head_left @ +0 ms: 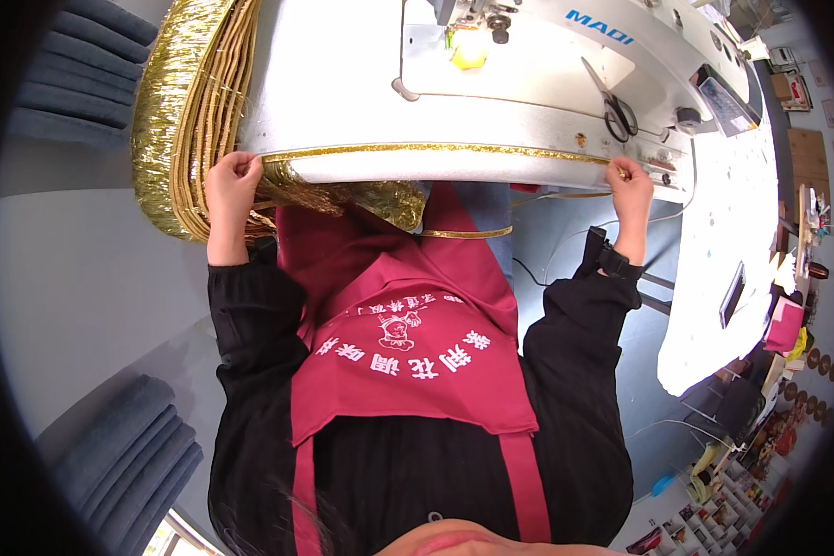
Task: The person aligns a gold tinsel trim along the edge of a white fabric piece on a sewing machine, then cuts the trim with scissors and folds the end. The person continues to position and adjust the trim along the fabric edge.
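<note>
Gold glitter trim (435,148) stretched taut along white table edge (454,171), pinched between both hands: left hand (233,179), right hand (630,183).

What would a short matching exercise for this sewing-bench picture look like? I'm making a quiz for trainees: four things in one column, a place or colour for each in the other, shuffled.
Things:
1. scissors
2. gold trim
3. left hand
4. apron

Places or colours:
A. dark red, worn over black sleeves
B. lying on the white sewing machine bed
C. stretched along the front edge of the bed between both hands
D. gripping the trim beside the gold bundle

Pairs: 1-B, 2-C, 3-D, 4-A. The right hand pinches the trim's other end.
</note>
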{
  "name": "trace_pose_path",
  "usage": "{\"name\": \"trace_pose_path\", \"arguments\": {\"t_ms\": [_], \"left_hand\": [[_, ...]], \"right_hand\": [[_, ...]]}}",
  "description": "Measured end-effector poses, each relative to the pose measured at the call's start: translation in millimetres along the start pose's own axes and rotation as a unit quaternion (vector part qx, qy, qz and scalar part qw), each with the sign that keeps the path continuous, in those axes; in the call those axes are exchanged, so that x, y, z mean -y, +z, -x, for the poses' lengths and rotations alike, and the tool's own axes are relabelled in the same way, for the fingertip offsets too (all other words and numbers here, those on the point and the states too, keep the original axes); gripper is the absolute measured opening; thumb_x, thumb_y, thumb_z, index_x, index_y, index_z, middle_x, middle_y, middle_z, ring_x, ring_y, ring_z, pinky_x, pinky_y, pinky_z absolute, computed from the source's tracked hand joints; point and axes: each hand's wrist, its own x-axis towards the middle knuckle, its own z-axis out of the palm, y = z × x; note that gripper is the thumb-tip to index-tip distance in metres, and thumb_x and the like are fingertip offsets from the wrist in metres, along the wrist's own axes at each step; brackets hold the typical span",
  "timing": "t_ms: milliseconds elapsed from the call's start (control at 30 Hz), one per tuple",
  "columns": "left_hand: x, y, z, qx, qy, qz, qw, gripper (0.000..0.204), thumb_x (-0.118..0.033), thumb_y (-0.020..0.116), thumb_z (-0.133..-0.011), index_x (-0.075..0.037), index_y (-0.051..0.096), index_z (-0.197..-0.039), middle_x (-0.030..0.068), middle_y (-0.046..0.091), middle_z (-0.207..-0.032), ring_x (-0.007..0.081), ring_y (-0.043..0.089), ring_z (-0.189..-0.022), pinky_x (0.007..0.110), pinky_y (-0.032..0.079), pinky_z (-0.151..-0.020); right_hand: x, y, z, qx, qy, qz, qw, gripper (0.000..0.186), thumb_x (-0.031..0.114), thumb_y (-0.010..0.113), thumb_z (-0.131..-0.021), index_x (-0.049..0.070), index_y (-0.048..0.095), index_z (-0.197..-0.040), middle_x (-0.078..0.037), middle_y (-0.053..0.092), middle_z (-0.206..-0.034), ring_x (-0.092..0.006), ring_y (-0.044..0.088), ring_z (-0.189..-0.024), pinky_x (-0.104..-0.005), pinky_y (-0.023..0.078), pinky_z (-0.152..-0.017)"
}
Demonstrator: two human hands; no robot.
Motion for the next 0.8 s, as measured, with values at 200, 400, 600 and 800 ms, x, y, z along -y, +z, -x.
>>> {"name": "trace_pose_path", "arguments": {"t_ms": [200, 400, 600, 800], "left_hand": [[5.5, 3.9, 1.7, -0.01, 0.017, 0.008, 1.0, 0.019, -0.013, 0.071, -0.088, 0.004, 0.072, -0.097, 0.0061, 0.072, -0.078, 0.008, 0.062, -0.066, 0.024, 0.048, -0.062], [12.6, -3.3, 10.3, 0.037, 0.018, 0.07, 0.997, 0.012, -0.008, 0.069, -0.092, 0.003, 0.068, -0.096, -0.0034, 0.064, -0.079, 0.0015, 0.051, -0.067, 0.019, 0.041, -0.06], [8.0, -21.0, 19.8, 0.104, -0.003, 0.181, 0.978, 0.012, -0.009, 0.069, -0.094, 0.001, 0.067, -0.099, -0.0064, 0.06, -0.078, -0.0003, 0.047, -0.067, 0.017, 0.035, -0.058], [-4.1, -22.1, 20.7, 0.077, 0.113, 0.105, 0.985, 0.021, -0.02, 0.082, -0.084, -0.007, 0.078, -0.099, -0.0023, 0.048, -0.08, 0.0091, 0.045, -0.07, 0.025, 0.037, -0.064]], "right_hand": [[-2.7, 4.5, 2.1, -0.024, -0.026, 0.025, 0.999, 0.023, 0.013, 0.073, -0.081, -0.002, 0.073, -0.099, -0.009, 0.071, -0.081, -0.0124, 0.061, -0.069, -0.0273, 0.05, -0.069], [-5.2, 0.1, 9.0, -0.043, -0.043, 0.014, 0.998, 0.02, 0.011, 0.073, -0.083, -0.003, 0.072, -0.098, -0.005, 0.069, -0.079, -0.0089, 0.057, -0.066, -0.0248, 0.048, -0.064], [2.7, -6.9, 14.4, -0.028, -0.018, 0.0, 0.999, 0.02, 0.009, 0.073, -0.084, -0.002, 0.072, -0.101, -0.002, 0.068, -0.081, -0.0062, 0.054, -0.066, -0.0227, 0.046, -0.062], [8.6, 1.6, 15.9, -0.018, -0.033, -0.004, 0.999, 0.021, 0.01, 0.072, -0.084, -0.002, 0.072, -0.101, -0.002, 0.067, -0.08, -0.0065, 0.054, -0.067, -0.0228, 0.045, -0.062]]}}
